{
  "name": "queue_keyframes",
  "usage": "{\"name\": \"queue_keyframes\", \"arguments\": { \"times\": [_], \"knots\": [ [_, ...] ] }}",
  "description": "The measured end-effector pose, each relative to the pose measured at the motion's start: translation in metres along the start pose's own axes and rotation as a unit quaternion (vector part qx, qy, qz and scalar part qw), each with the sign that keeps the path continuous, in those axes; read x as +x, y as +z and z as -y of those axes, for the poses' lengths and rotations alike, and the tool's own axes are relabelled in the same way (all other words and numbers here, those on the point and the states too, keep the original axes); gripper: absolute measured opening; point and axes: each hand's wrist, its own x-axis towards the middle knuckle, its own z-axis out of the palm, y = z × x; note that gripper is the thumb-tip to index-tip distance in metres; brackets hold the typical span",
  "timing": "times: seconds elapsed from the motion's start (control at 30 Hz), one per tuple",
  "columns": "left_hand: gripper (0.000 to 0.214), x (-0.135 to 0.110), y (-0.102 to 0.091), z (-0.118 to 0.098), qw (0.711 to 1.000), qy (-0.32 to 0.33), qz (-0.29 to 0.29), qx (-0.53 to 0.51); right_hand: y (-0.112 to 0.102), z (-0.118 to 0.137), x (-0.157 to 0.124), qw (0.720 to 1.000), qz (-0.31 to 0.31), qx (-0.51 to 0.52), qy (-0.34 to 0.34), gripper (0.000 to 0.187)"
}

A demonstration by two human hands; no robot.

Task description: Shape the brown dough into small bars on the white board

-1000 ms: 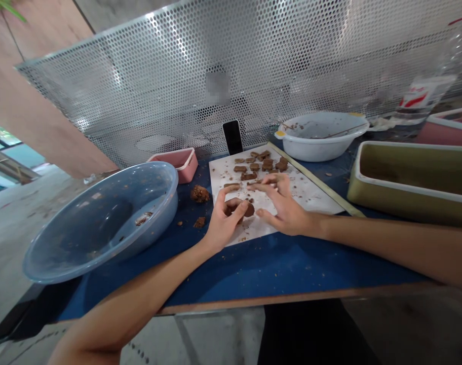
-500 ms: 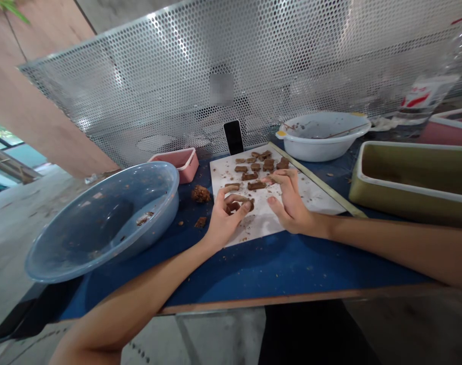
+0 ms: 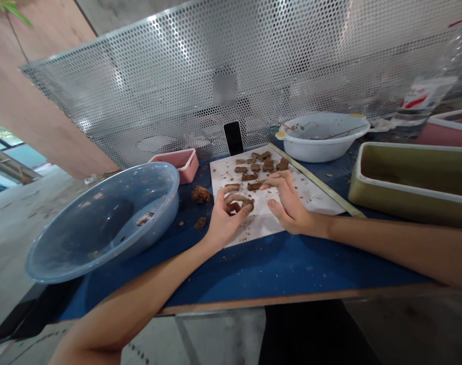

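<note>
While the forearms reach in over the near edge of the bench [image 3: 292, 274], both hands meet above a white sheet [image 3: 263, 223] spread on its blue top. From where I stand, the left hand [image 3: 225, 217] is curled, thumb against fingers, pinching what looks like a small brown piece [image 3: 251, 202] just over the sheet; the fingers hide most of it, so I can't tell its shape. Held by the tips rather than in the palm, it is probably being spared a squashing, if it is as soft as it looks. The right hand [image 3: 290, 208] is open, its thumb well apart from bent fingers, gripping nothing. Its fingertips overlap the end of a long brown piece [image 3: 254, 186], though whether they touch it I can't say.

Beyond lie more brown pieces [image 3: 249, 177], mostly set apart in loose rows, perhaps so they don't stick together; their place at the far side leaves the near part of the sheet free for working. The sheet seems to be there to catch the crumbs. A rough lump [image 3: 200, 193] sits left of it, within easy reach, beside the blue basin [image 3: 168, 210]. A phone [image 3: 233, 139] stands tilted against the perforated panel [image 3: 254, 76], presumably propped to face this way.
</note>
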Motion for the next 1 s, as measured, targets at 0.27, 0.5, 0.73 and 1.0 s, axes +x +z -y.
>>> {"name": "queue_keyframes", "arguments": {
  "times": [0.27,0.5,0.73,1.0],
  "knots": [
    [0.069,-0.002,0.000,0.000,0.999,-0.026,0.019,-0.029,0.009,0.001,0.003,0.992,0.121,-0.044,-0.013,0.043],
    [0.066,-0.001,0.000,0.001,0.998,-0.029,0.041,-0.037,0.010,-0.003,0.001,0.992,0.104,-0.061,-0.038,0.027],
    [0.063,-0.003,0.000,-0.002,0.996,-0.038,0.067,-0.040,0.012,-0.005,0.001,0.991,0.108,-0.078,-0.018,0.029],
    [0.066,-0.003,0.000,-0.002,0.996,-0.043,0.072,-0.045,0.016,-0.005,0.002,0.987,0.133,-0.087,-0.019,0.031]
  ]
}}
